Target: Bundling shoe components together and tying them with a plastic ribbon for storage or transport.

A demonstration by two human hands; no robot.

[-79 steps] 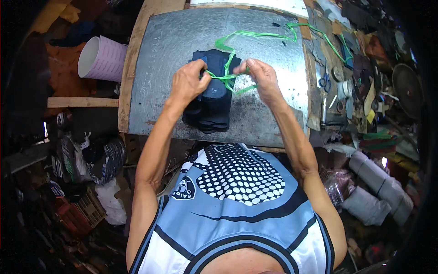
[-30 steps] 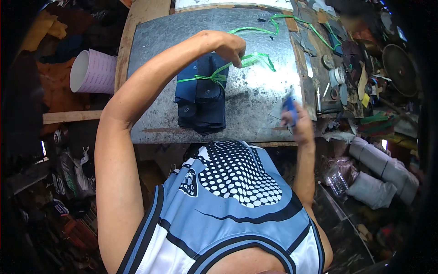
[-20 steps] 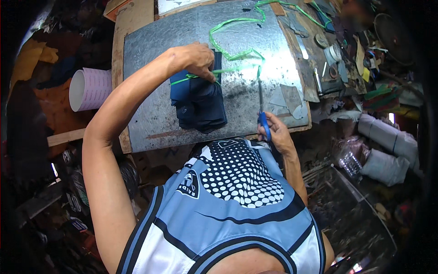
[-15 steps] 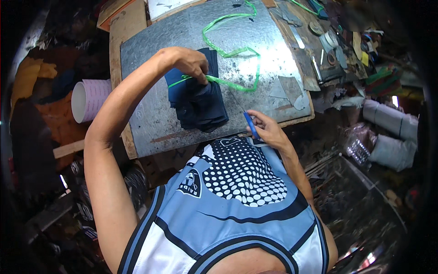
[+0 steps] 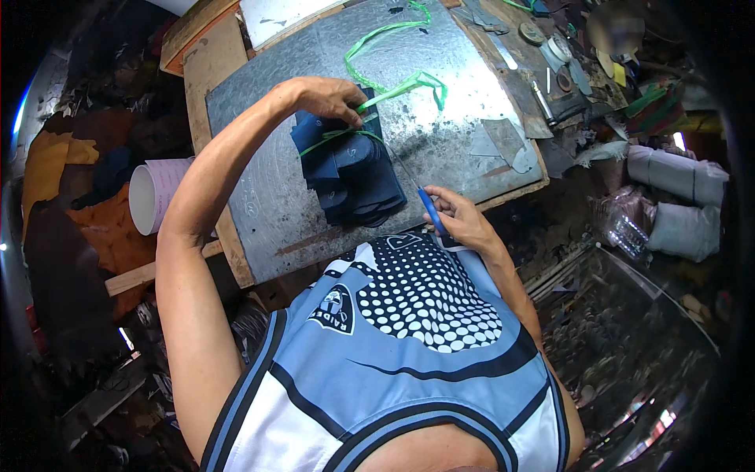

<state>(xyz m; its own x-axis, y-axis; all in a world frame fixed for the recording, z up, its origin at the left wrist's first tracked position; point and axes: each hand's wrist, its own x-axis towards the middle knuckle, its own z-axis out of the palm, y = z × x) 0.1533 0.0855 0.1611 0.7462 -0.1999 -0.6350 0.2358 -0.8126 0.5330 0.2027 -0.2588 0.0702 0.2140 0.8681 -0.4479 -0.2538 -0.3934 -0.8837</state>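
A stack of dark navy cut pieces [image 5: 358,177], perhaps leather or fabric, lies on the metal-topped table, with green plastic twine [image 5: 393,93] wrapped across it. My left hand [image 5: 332,101] reaches over the stack's far side, fingers closed on the twine near where it crosses the pieces. From there the loose length trails over the metal toward the far edge. Beside the stack's near right corner, my right hand [image 5: 460,219] grips a blue-handled tool [image 5: 430,209] with a thin metal shaft. Its tip points at the stack beside the twine; the exact kind of tool is unclear.
The metal tabletop [image 5: 267,126] has a wooden border. Grey scraps [image 5: 503,145] lie at its right. Tape rolls [image 5: 560,49] and small tools crowd the far right. A white roll [image 5: 149,197] stands left, near brown and orange sheets. Wrapped bundles [image 5: 676,177] sit at the right.
The twine's loose end, earlier running right from the stack, now rises away from my left hand in a raised fold. My left hand has shifted slightly away; the right keeps its tool.
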